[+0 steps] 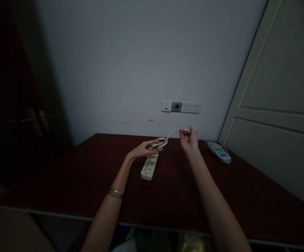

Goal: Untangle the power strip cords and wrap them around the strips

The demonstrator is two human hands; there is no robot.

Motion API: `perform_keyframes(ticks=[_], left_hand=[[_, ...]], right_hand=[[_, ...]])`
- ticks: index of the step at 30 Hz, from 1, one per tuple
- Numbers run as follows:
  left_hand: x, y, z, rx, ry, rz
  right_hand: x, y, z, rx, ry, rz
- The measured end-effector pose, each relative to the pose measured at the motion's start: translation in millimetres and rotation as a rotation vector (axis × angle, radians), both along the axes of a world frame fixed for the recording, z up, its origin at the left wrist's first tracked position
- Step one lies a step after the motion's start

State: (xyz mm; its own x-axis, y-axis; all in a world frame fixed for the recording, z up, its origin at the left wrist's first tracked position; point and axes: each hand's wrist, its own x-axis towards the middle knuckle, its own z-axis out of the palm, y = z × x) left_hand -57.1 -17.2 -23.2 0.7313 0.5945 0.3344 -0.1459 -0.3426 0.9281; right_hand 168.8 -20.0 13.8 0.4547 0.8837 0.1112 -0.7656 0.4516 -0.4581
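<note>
A white power strip (149, 167) lies on the dark red table, its sockets facing up. Its cord (160, 142) is looped into a loose coil at the strip's far end. My left hand (144, 149) is closed around this coil, with the thumb on the near side and some fingers partly hidden by the loops. From there one length of cord arcs up to the right. At its end, my right hand (189, 138) grips the plug (195, 130), which is mostly covered by the fingers, in front of the wall.
On the table's right lies a second power strip (221, 154) with a wrapped cord and blue socket faces. Wall sockets (191, 107) sit above the back edge of the table (110, 161). A pale door (280, 91) stands right, and a dark door with a handle (33, 120) left.
</note>
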Motion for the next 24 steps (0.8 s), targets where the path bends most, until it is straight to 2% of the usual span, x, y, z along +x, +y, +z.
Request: perform_keyframes(ticks=[3, 6, 10, 13, 16, 20, 22, 24], left_hand=[[8, 7, -8.7, -0.020, -0.044, 0.195], [10, 14, -16.0, -0.045, -0.122, 0.293], [9, 21, -20.0, -0.099, -0.173, 0.356], [10, 24, -19.7, -0.066, -0.184, 0.479], [15, 24, -19.9, 0.061, -0.213, 0.650], [22, 17, -25.1, 0.353, -0.286, 0.974], [24, 13, -28.6, 0.516, -0.289, 1.037], [24, 13, -30.0, 0.659, -0.249, 1.003]], right_hand=[[4, 1, -14.8, 0.019, -0.049, 0.089], [4, 2, -30.0, 0.001, -0.183, 0.197], [0, 4, -46.5, -0.023, -0.466, 0.193], [-4, 2, -53.2, -0.049, -0.662, 0.203], [-10, 0, -55.9, 0.003, -0.646, 0.151], [-20, -2, -55.9, 0.047, -0.577, 0.085], [-23, -1, -53.7, 0.067, -0.528, 0.049], [-23, 0, -49.1, 0.087, -0.496, 0.007]])
